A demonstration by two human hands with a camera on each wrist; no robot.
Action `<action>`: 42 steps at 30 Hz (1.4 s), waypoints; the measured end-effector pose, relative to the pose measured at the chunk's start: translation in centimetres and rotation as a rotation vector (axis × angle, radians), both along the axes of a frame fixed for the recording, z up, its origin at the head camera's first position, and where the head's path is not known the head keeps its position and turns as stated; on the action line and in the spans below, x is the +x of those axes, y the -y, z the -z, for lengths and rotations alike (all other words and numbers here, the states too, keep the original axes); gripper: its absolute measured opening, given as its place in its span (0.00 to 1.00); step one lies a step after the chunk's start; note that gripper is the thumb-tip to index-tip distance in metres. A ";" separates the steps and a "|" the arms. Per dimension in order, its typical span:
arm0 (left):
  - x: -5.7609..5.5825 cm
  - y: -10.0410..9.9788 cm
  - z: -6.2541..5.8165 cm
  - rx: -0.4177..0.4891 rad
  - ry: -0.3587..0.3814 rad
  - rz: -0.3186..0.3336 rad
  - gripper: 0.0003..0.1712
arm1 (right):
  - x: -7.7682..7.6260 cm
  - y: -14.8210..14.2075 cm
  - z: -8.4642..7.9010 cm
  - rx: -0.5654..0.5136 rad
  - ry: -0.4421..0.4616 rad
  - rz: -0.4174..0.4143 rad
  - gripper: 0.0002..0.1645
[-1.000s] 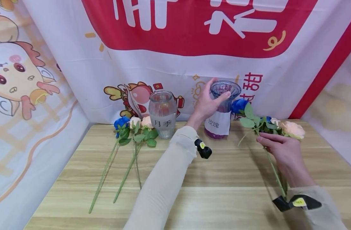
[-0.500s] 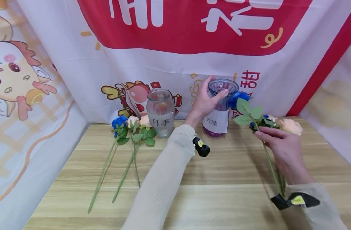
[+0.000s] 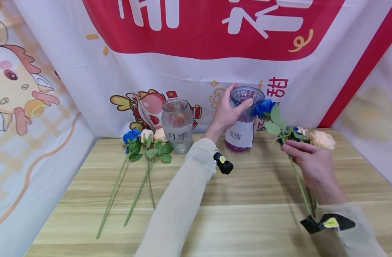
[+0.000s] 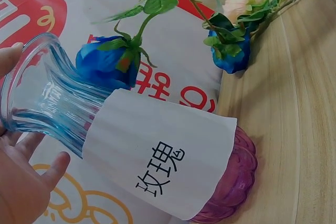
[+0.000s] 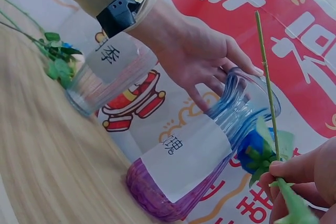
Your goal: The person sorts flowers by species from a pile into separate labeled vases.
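My left hand (image 3: pixel 228 110) grips the flared rim and neck of a glass vase (image 3: pixel 237 144), thumb over the rim. The vase is bluish at the top and purple at the base, and stands upright with a white paper label. To its right, my right hand (image 3: pixel 314 167) pinches the green stem of a blue rose (image 3: pixel 264 108) between thumb and fingertips. In the left wrist view the blue rose (image 4: pixel 107 61) hangs close beside the vase neck (image 4: pixel 68 108). A thin stem (image 5: pixel 268 87) rises past my right fingers in the right wrist view.
A second clear labelled vase (image 3: pixel 177 123) stands left of my left arm. Several flowers, including a blue one (image 3: pixel 131 135), lie on the wooden table (image 3: pixel 215 228) at left. A peach flower (image 3: pixel 322 139) lies behind my right hand. A printed cloth (image 3: pixel 196 67) hangs behind.
The blue rose has risen slightly beside the vase, with the right hand still pinching its stem. The left hand keeps its hold on the vase. The head view has shifted a little.
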State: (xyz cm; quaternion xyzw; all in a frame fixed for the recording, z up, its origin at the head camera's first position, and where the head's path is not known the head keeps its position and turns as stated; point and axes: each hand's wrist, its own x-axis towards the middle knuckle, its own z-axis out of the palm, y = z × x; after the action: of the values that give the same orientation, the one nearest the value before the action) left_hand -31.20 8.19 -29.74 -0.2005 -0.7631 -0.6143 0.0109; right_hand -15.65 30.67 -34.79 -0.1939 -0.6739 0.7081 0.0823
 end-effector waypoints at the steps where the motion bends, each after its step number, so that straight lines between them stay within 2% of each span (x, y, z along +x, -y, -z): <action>1: 0.0 0.0 0.0 0.001 -0.002 0.003 0.48 | 0.0 0.0 0.0 -0.006 -0.008 -0.005 0.22; 7: -0.1 0.0 -0.1 0.006 -0.006 0.008 0.48 | 0.0 0.1 0.7 0.058 0.016 -0.030 0.22; 14: -0.2 -0.1 -0.1 -0.004 -0.027 0.006 0.48 | -0.2 -0.2 2.4 0.340 0.155 -0.077 0.36; 17: -0.3 -0.1 -0.1 -0.007 -0.031 0.004 0.49 | -0.2 -0.3 3.2 0.418 0.205 -0.100 0.38; 26: -0.2 0.0 -0.2 0.009 -0.014 0.005 0.48 | -0.3 -0.4 5.2 0.544 0.291 -0.118 0.30; 34: -0.3 -0.1 0.0 0.017 -0.013 0.009 0.49 | -0.4 -0.6 6.7 0.620 0.265 -0.111 0.26; 42: -0.2 -0.1 0.2 0.025 -0.023 0.012 0.49 | -0.3 -0.9 6.9 0.632 0.257 -0.123 0.30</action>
State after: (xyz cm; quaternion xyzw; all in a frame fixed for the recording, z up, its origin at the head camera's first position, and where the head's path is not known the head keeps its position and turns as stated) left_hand -31.38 8.31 -29.89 -0.2123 -0.7539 -0.6214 0.0185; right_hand -15.94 31.58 -41.72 -0.2054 -0.8751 0.4380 0.0096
